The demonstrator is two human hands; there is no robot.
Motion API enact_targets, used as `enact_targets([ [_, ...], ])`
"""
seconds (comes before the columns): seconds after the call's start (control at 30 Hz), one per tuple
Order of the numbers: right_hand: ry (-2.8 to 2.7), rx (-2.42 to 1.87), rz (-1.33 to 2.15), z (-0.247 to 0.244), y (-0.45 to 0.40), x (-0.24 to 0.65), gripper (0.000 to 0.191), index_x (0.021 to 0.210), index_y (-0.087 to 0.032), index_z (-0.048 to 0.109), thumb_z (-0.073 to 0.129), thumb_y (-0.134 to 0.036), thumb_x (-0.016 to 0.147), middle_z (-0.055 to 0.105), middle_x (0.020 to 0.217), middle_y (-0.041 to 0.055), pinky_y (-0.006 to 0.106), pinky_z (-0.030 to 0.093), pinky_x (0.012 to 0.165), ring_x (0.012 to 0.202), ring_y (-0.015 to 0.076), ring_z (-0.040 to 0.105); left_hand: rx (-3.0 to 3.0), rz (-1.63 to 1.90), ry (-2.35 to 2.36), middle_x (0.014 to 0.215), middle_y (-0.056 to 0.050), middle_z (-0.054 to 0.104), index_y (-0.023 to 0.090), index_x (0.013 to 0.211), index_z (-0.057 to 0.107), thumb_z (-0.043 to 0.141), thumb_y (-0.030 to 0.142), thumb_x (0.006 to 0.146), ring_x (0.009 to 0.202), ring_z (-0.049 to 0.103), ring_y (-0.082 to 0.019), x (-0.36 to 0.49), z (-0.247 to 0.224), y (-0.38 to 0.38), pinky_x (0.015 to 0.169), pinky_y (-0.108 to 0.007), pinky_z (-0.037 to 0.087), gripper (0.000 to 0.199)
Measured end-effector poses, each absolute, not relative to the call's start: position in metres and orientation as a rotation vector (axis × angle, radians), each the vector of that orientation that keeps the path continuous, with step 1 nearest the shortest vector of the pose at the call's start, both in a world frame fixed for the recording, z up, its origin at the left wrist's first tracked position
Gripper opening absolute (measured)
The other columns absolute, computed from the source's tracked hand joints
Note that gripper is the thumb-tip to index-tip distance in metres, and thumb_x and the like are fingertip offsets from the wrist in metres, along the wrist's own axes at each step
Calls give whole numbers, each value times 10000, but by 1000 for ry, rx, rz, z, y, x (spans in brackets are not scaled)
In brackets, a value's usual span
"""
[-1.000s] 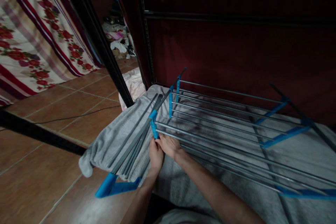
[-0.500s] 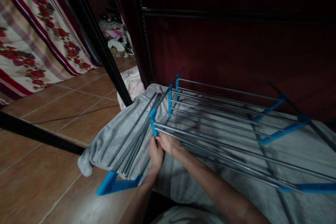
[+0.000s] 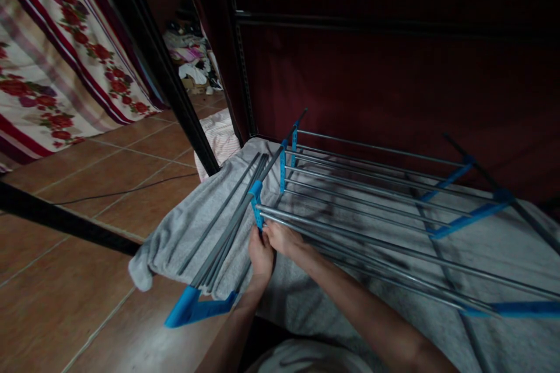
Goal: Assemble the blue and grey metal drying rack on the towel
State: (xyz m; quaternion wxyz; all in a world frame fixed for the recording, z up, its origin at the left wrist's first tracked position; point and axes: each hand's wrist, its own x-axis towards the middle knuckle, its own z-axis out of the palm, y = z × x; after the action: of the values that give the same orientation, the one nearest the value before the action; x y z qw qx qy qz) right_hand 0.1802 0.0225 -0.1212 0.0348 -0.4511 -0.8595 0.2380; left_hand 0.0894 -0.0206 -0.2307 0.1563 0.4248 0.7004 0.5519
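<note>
A rack of metal rods point(image 3: 350, 232) and blue plastic brackets lies across a grey blanket. My left hand point(image 3: 261, 252) is closed at the lower end of the nearest blue bracket point(image 3: 256, 210). Right beside it, my right hand point(image 3: 282, 238) has its fingers curled at the same bracket end, under the front rods. The fingertips of both hands meet there, and what they pinch is partly hidden. Several loose grey tubes point(image 3: 227, 239) lie to the left, near a blue corner piece point(image 3: 186, 307) at the blanket's edge.
Black metal posts point(image 3: 164, 70) frame the left side of the grey blanket point(image 3: 166, 245). Behind the rack hangs a dark red panel point(image 3: 371, 81). Tiled floor point(image 3: 87, 280), a floral curtain point(image 3: 56, 70) and a clothes pile point(image 3: 192, 64) lie beyond.
The blue corner piece at the lower left has shifted slightly right, with the tubes beside it. Both hands stay at the bracket, almost unmoved.
</note>
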Motion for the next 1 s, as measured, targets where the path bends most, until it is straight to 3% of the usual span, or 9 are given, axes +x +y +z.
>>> enact_targets([
  [0.23, -2579, -1315, 826, -131, 30, 184, 306, 1111, -217, 667, 411, -303, 967, 717, 1007, 57, 307, 508, 852, 920, 203, 651, 1273, 1579, 2041, 854, -50, 636, 180, 1042, 605, 451, 221, 922, 796, 633, -217, 95, -228, -24, 795, -382, 535, 200],
  [0.53, -2498, -1316, 858, -142, 34, 183, 298, 1132, -200, 652, 422, -263, 954, 713, 945, 33, 284, 511, 812, 851, 182, 643, 1369, 1484, 2138, 854, -67, 591, 141, 965, 555, 404, 223, 962, 808, 606, -219, 99, -231, -26, 772, -397, 503, 172],
  [0.77, -2538, -1297, 720, -127, 22, 193, 324, 1218, -205, 619, 462, -327, 963, 706, 1120, 84, 334, 495, 932, 1003, 230, 655, 1388, 1483, 2087, 837, -69, 614, 162, 979, 558, 424, 215, 916, 795, 617, -226, 95, -234, -24, 792, -394, 519, 157],
  [0.87, -2550, -1305, 630, -123, 5, 212, 425, 1352, -187, 539, 474, -366, 972, 673, 1223, 116, 369, 505, 954, 1082, 262, 643, 1391, 1487, 2059, 875, -78, 632, 178, 1013, 563, 453, 265, 906, 844, 630, -244, 94, -233, -22, 835, -405, 519, 176],
  [1.0, -2522, -1208, 399, -135, -31, 257, 532, 1511, -204, 370, 425, -220, 983, 512, 1470, 106, 386, 459, 1064, 1275, 238, 538, 1435, 1482, 2023, 1007, -116, 633, 182, 1124, 573, 444, 359, 923, 993, 616, -281, 90, -231, -23, 950, -448, 492, 297],
])
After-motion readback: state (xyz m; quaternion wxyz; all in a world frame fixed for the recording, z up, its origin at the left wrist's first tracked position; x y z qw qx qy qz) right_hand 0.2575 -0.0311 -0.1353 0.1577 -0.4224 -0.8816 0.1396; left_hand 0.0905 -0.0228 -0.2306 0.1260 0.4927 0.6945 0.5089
